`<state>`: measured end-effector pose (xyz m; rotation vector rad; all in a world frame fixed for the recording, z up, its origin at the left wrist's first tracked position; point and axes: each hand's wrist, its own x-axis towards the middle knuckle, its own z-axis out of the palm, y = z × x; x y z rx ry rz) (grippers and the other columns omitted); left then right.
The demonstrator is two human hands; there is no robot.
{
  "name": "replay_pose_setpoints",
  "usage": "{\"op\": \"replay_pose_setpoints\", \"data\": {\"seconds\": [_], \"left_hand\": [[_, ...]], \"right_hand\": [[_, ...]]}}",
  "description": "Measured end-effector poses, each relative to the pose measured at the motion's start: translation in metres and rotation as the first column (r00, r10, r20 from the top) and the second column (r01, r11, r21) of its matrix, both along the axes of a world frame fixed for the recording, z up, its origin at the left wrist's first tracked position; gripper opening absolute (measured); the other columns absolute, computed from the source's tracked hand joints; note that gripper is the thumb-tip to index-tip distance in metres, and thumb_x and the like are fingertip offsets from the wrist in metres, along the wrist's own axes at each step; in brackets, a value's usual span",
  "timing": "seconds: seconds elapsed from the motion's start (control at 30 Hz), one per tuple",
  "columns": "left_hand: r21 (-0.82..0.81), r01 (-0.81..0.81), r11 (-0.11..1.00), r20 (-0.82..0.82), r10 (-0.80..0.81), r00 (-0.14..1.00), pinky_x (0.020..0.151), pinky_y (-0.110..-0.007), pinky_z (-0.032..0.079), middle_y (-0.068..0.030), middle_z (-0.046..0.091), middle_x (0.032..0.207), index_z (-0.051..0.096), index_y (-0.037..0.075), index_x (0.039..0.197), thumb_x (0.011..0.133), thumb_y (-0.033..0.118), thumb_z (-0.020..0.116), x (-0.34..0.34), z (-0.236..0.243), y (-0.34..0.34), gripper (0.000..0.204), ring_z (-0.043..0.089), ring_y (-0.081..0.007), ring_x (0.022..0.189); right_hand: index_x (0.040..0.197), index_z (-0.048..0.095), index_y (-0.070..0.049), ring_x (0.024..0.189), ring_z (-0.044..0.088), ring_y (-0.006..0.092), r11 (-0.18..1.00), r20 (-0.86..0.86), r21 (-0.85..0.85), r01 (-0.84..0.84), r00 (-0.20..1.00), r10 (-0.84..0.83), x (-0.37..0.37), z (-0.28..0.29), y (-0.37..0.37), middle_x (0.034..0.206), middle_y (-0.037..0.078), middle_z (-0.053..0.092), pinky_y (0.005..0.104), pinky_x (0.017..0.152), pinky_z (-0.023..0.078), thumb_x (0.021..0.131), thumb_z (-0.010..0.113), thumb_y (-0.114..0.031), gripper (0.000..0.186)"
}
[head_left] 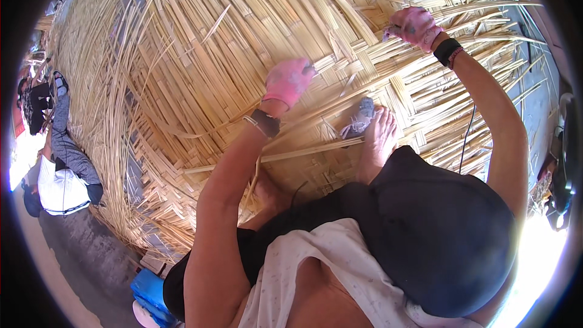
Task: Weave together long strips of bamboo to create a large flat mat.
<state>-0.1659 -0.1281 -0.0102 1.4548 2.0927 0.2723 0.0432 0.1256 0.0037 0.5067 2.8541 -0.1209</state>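
My left hand (287,83), in a pink glove, is closed at a pale split bamboo strip (336,63) near the middle of the woven mat (231,73). My right hand (413,27), also gloved in pink, has its fingers curled round strips farther right and forward. A loose pale glove (358,121) lies on the weave beside my bare right foot (376,140). Long unwoven strips fan out over the mat's left and right parts.
A person (64,179) in a white top and grey trousers is at the far left. A blue plastic object (149,294) lies at the lower left, near bare grey ground (85,255). My knee and legs fill the lower middle and right.
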Motion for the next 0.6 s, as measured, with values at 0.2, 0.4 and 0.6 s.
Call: {"op": "replay_pose_setpoints", "data": {"seconds": [0.2, 0.4, 0.6], "left_hand": [[0.004, -0.008, 1.000, -0.009, 0.008, 1.000, 0.063, -0.042, 0.045, -0.0146, 0.062, 0.075, 0.062, 0.009, 0.083, 0.080, 0.038, 0.054, 0.000, -0.003, 0.000, 0.030, 0.059, -0.0324, 0.071], [0.039, -0.006, 0.999, -0.014, 0.007, 1.000, 0.061, -0.042, 0.045, -0.0138, 0.061, 0.071, 0.061, 0.009, 0.081, 0.080, 0.036, 0.055, -0.001, -0.011, -0.007, 0.028, 0.058, -0.0320, 0.068], [0.359, -0.056, 0.932, -0.049, 0.079, 0.996, 0.057, -0.039, 0.045, -0.0135, 0.060, 0.070, 0.059, 0.008, 0.076, 0.081, 0.033, 0.055, 0.004, -0.015, -0.015, 0.026, 0.058, -0.0319, 0.066]], "right_hand": [[0.076, 0.061, -0.011, 0.067, 0.059, 0.0264, 0.999, -0.029, 0.030, -0.045, 0.998, 0.046, 0.002, 0.001, -0.002, 0.069, 0.006, 0.058, 0.0381, 0.059, 0.050, 0.081, 0.056, -0.034, 0.024], [0.080, 0.062, -0.010, 0.070, 0.059, 0.0277, 1.000, -0.091, 0.017, -0.006, 0.996, 0.007, -0.011, 0.005, 0.006, 0.075, 0.007, 0.058, 0.0376, 0.061, 0.050, 0.080, 0.056, -0.035, 0.026], [0.108, 0.057, -0.009, 0.083, 0.059, 0.0228, 0.883, -0.162, -0.401, 0.246, 0.929, -0.332, -0.054, 0.010, -0.015, 0.090, 0.010, 0.061, 0.0344, 0.072, 0.048, 0.076, 0.065, -0.025, 0.037]]}}
